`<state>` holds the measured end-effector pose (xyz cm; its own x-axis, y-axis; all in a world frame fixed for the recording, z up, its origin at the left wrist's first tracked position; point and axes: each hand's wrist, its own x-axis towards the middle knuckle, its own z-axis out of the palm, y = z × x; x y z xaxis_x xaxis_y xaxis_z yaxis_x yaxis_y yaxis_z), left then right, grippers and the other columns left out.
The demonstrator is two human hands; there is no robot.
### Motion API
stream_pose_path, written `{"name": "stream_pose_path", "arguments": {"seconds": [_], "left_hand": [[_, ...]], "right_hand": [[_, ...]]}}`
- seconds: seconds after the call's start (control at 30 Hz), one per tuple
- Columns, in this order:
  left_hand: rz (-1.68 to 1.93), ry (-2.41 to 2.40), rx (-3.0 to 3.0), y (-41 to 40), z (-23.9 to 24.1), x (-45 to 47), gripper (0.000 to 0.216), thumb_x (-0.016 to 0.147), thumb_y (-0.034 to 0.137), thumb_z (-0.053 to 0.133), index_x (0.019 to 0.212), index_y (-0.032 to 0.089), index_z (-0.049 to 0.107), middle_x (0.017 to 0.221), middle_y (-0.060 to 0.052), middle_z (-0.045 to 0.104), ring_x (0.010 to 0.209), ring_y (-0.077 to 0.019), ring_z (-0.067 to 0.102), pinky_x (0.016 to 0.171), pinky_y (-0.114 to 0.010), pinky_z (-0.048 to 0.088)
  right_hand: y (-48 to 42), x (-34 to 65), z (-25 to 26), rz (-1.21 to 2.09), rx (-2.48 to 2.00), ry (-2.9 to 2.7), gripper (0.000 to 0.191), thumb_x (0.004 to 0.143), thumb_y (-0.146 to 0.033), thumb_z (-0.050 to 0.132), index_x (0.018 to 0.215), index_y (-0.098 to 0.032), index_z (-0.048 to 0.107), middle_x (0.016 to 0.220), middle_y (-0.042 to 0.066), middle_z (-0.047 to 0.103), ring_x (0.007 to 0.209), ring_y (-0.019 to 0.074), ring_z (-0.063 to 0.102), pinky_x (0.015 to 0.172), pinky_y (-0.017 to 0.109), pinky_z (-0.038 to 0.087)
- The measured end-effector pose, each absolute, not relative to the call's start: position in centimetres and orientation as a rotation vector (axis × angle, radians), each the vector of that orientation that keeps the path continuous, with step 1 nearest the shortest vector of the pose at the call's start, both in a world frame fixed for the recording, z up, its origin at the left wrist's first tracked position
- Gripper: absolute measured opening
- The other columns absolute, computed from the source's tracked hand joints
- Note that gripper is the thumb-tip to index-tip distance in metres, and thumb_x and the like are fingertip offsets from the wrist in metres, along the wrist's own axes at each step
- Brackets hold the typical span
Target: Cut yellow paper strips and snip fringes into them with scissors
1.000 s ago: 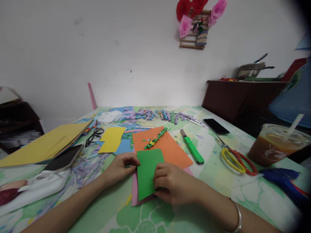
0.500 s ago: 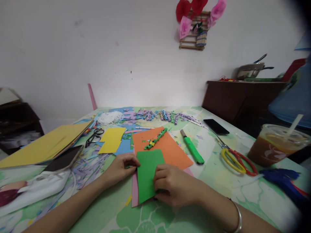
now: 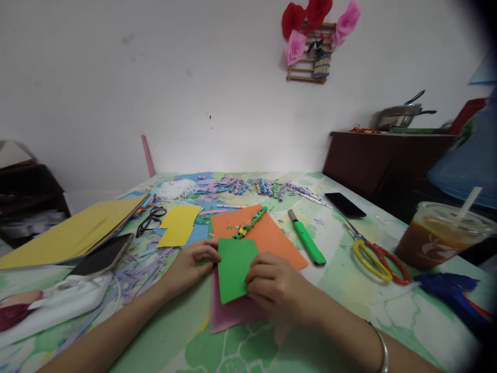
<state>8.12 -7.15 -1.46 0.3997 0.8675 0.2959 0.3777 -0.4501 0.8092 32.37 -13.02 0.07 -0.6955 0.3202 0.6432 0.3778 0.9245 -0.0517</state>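
Observation:
A green paper piece (image 3: 234,267) is held between both hands, lifted a little off the pink sheet (image 3: 233,313) under it. My left hand (image 3: 192,265) pinches its upper left edge with curled fingers. Its right edge is gripped by my right hand (image 3: 274,285), fingers folded over the paper. An orange sheet (image 3: 264,235) lies just beyond, with a small green and yellow strip (image 3: 250,223) resting on it.
A green utility knife (image 3: 307,242) and yellow-red scissors (image 3: 375,254) lie to the right, a black phone (image 3: 345,204) behind them. An iced drink cup (image 3: 440,235) stands far right. Glasses (image 3: 149,217), yellow paper (image 3: 179,224), a folder stack (image 3: 73,230) and another phone (image 3: 103,255) lie left.
The green piece has been raised and drawn toward the far side, showing more of the pink sheet beneath. My right hand moved up along its edge; the left hand barely shifted.

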Motion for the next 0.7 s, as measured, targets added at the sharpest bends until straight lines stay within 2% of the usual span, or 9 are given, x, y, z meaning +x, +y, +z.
{"name": "stream_pose_path", "arguments": {"seconds": [0.07,0.1,0.17,0.3,0.4,0.47,0.6,0.7], "left_hand": [[1.048,1.149,1.954,-6.5,-1.3,7.5,0.013,0.072,0.027,0.06,0.076,0.018,0.068,0.113,-0.012,0.062,0.109,-0.0257,0.058,0.088,-0.037,0.051],[1.083,1.199,1.927,-6.1,-1.3,7.2,0.015,0.072,0.029,0.059,0.079,0.017,0.067,0.114,-0.013,0.062,0.108,-0.0263,0.059,0.087,-0.038,0.052],[1.118,1.289,1.892,-5.2,-1.3,6.6,0.02,0.071,0.031,0.059,0.084,0.017,0.066,0.108,-0.013,0.065,0.104,-0.0276,0.062,0.084,-0.04,0.053],[1.038,1.409,1.937,-3.8,-1.3,6.7,0.02,0.068,0.026,0.062,0.084,0.016,0.067,0.097,-0.012,0.07,0.095,-0.0285,0.066,0.079,-0.039,0.054],[0.87,1.462,2.061,-2.9,-1.3,8.3,0.016,0.071,0.024,0.064,0.084,0.016,0.068,0.093,-0.01,0.071,0.09,-0.0261,0.067,0.076,-0.036,0.055],[0.749,1.522,2.156,-2.3,-1.2,9.6,0.013,0.075,0.024,0.065,0.084,0.016,0.068,0.093,-0.009,0.07,0.088,-0.0249,0.066,0.079,-0.037,0.054],[0.54,1.652,2.315,-0.7,-0.9,11.7,0.031,0.089,0.031,0.056,0.117,0.016,0.057,0.117,-0.009,0.059,0.098,-0.0221,0.061,0.082,-0.043,0.052],[0.457,1.881,2.334,0.4,-0.8,11.7,0.032,0.09,0.031,0.056,0.119,0.017,0.055,0.12,-0.01,0.058,0.1,-0.0226,0.06,0.083,-0.043,0.052]], "right_hand": [[-12.9,33.3,1.1,-0.2,-0.551,-2.238,0.016,0.084,-0.006,0.053,0.078,-0.017,0.062,0.082,0.008,0.07,0.081,0.0196,0.06,0.073,0.034,0.049],[-12.8,34.0,1.8,-0.259,-0.597,-2.123,0.014,0.084,-0.005,0.055,0.083,-0.017,0.062,0.086,0.009,0.07,0.085,0.0208,0.06,0.075,0.036,0.05],[-12.4,36.0,3.3,-0.482,-0.665,-1.831,0.016,0.08,-0.005,0.062,0.081,-0.021,0.062,0.079,0.004,0.07,0.078,0.0186,0.062,0.074,0.033,0.052],[-10.8,40.8,4.7,-0.648,-0.84,-1.494,0.013,0.08,-0.007,0.064,0.083,-0.02,0.066,0.084,0.008,0.069,0.084,0.023,0.061,0.08,0.041,0.048],[-9.1,43.6,4.1,-0.73,-0.962,-1.352,0.008,0.083,-0.014,0.062,0.08,-0.019,0.068,0.083,0.009,0.069,0.082,0.0247,0.06,0.078,0.042,0.047],[-8.1,44.5,3.3,-0.755,-1.034,-1.354,0.011,0.083,-0.017,0.062,0.074,-0.019,0.068,0.077,0.008,0.07,0.08,0.0252,0.06,0.076,0.042,0.047],[-6.8,45.0,1.9,-0.754,-1.123,-1.453,0.015,0.082,-0.018,0.062,0.067,-0.019,0.068,0.075,0.006,0.072,0.076,0.0238,0.063,0.072,0.038,0.046],[-6.5,45.1,1.5,-0.756,-1.151,-1.469,0.015,0.082,-0.019,0.062,0.068,-0.018,0.069,0.075,0.007,0.073,0.076,0.0239,0.062,0.07,0.038,0.045]]}}
